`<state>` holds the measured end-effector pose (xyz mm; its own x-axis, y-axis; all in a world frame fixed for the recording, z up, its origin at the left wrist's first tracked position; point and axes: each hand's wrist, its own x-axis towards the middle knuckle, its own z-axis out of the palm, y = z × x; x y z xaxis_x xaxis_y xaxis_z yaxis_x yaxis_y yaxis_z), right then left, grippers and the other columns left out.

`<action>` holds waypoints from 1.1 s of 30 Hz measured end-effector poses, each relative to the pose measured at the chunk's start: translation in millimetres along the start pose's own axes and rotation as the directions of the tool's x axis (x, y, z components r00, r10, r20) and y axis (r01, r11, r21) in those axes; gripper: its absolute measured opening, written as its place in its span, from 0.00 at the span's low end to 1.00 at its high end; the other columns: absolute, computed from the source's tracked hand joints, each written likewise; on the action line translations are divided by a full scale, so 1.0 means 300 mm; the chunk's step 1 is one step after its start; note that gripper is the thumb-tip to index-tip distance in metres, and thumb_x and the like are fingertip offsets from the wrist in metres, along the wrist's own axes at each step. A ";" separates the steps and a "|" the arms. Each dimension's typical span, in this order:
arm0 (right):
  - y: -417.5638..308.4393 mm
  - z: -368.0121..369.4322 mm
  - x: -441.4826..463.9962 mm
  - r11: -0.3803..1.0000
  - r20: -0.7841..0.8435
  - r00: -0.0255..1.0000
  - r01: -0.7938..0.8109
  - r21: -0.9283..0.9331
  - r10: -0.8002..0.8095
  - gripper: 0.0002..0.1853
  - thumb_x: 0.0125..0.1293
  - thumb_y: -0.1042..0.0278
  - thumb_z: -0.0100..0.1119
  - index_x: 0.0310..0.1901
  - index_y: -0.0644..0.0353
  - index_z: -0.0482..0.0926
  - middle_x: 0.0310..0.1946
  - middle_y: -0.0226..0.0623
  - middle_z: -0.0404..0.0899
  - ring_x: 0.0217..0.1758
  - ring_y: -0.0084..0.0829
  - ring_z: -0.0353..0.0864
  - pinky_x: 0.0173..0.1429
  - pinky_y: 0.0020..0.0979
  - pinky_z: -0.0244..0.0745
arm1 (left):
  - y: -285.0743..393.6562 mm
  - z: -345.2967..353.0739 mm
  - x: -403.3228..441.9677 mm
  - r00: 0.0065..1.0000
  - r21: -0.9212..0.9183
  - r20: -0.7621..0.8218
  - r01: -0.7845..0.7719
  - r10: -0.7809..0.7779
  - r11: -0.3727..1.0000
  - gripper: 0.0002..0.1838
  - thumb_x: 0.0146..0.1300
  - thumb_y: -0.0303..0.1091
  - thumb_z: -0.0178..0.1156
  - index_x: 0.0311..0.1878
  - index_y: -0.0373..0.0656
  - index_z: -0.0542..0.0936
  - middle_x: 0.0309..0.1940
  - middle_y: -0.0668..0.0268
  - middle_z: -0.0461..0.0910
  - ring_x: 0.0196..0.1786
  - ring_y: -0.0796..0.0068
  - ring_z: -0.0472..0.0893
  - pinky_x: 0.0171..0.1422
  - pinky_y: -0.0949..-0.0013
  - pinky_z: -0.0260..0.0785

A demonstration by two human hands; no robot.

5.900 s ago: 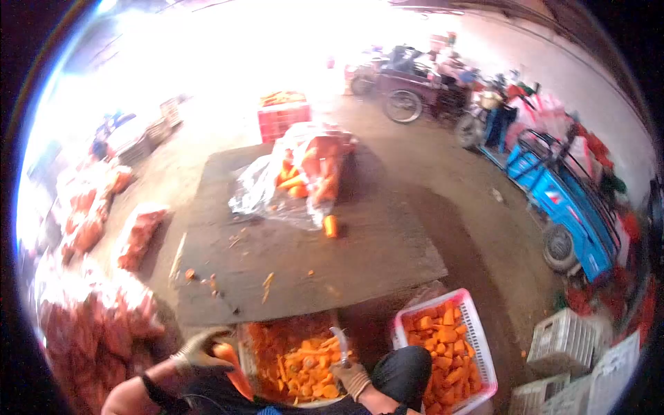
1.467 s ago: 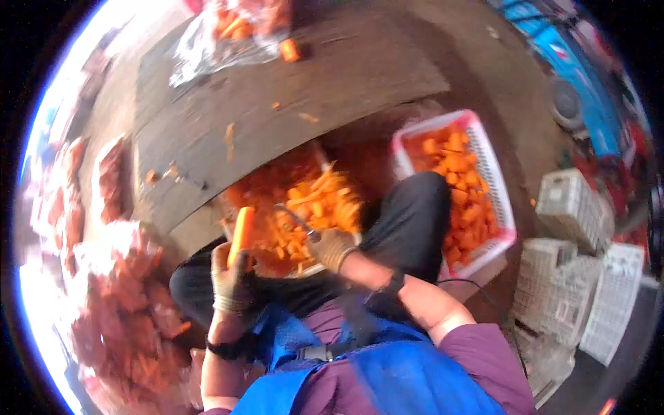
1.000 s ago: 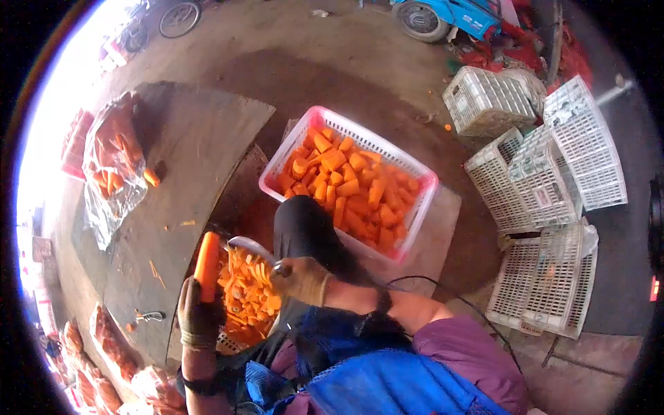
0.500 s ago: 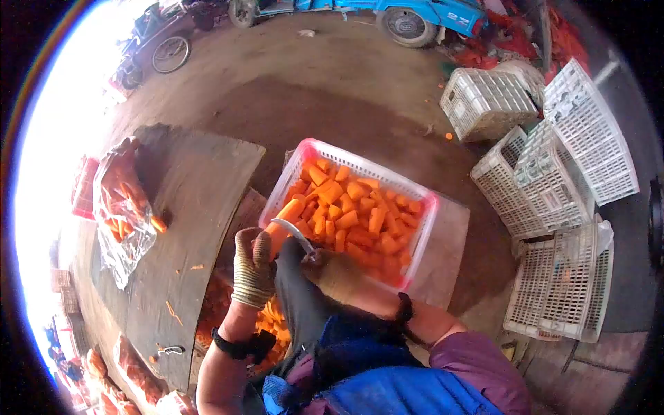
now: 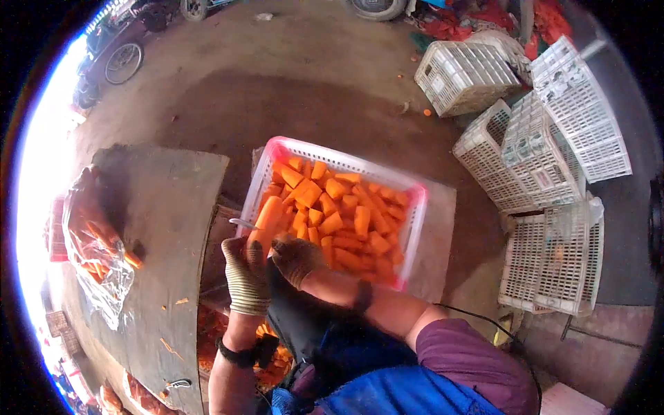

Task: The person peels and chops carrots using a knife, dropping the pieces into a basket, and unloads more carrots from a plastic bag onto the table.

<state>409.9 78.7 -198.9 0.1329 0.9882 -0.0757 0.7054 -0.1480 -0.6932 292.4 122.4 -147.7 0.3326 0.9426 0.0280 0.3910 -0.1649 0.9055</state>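
My left hand (image 5: 245, 280), in a striped knit glove, is closed around the lower end of a peeled carrot (image 5: 268, 216) that tilts up and away from me. My right hand (image 5: 296, 260), also gloved, is closed close beside the carrot. A knife (image 5: 242, 223) with a thin metal blade crosses the carrot, its tip showing on the left side. Its handle is hidden in my right fist. Right behind both hands, a white and pink plastic basket (image 5: 353, 160) holds many cut carrot chunks (image 5: 332, 223).
On the left stands a wooden board (image 5: 173, 207) with a plastic bag of carrots (image 5: 104, 242) and a small metal tool (image 5: 178, 383). Carrot peelings (image 5: 282, 366) lie below my left forearm. White crates (image 5: 550, 263) are stacked at the right. A bicycle wheel (image 5: 124, 63) shows at the back.
My right hand has moved left, up against the carrot, and the blade now shows past the carrot's left side. The whole view has shifted somewhat.
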 end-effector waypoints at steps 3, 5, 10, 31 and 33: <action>0.031 0.011 0.002 0.995 0.194 0.978 -0.061 -0.084 0.076 0.16 0.64 0.57 0.48 0.41 0.60 0.80 0.34 0.49 0.82 0.40 0.49 0.83 0.44 0.47 0.77 | 0.053 -0.006 0.006 0.998 0.186 0.058 -0.007 -0.004 0.982 0.16 0.63 0.36 0.57 0.47 0.39 0.64 0.36 0.53 0.75 0.38 0.59 0.77 0.40 0.61 0.70; 0.029 0.012 0.005 0.957 0.148 0.947 -0.289 -0.003 0.286 0.17 0.65 0.56 0.47 0.41 0.60 0.80 0.35 0.50 0.82 0.40 0.49 0.82 0.43 0.47 0.77 | 0.028 0.012 0.024 0.983 -0.070 0.135 0.132 -0.122 0.989 0.16 0.65 0.38 0.56 0.48 0.39 0.66 0.35 0.56 0.76 0.37 0.62 0.77 0.41 0.62 0.71; 0.128 0.043 0.049 0.884 0.121 0.879 -0.467 0.025 0.461 0.22 0.64 0.49 0.47 0.36 0.61 0.82 0.34 0.53 0.81 0.42 0.51 0.81 0.44 0.48 0.76 | 0.001 0.075 0.062 0.999 -0.275 -0.043 0.012 -0.025 0.961 0.22 0.59 0.31 0.60 0.56 0.38 0.68 0.36 0.60 0.75 0.37 0.64 0.74 0.40 0.64 0.70; 0.299 0.001 -0.077 0.467 0.191 0.680 -0.653 0.597 0.708 0.10 0.57 0.60 0.62 0.26 0.58 0.77 0.14 0.30 0.70 0.13 0.27 0.67 0.19 0.31 0.62 | -0.454 -0.975 0.305 0.599 0.307 -0.776 0.635 -0.201 0.708 0.24 0.52 0.48 0.66 0.45 0.40 0.77 0.39 0.52 0.82 0.43 0.55 0.81 0.48 0.59 0.70; 0.197 -0.002 -0.046 0.623 0.128 0.726 -0.655 0.428 0.676 0.11 0.56 0.60 0.63 0.27 0.58 0.78 0.17 0.31 0.72 0.18 0.28 0.70 0.24 0.32 0.65 | -0.548 -1.047 0.369 0.557 0.302 -0.796 0.705 -0.237 0.642 0.29 0.50 0.52 0.67 0.47 0.39 0.76 0.41 0.50 0.81 0.45 0.53 0.81 0.48 0.58 0.70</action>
<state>450.3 56.2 -238.4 0.4845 0.6220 -0.6152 0.0541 -0.7232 -0.6886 -4.6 344.9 -160.6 -0.5910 0.7948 0.1381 0.7443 0.4712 0.4732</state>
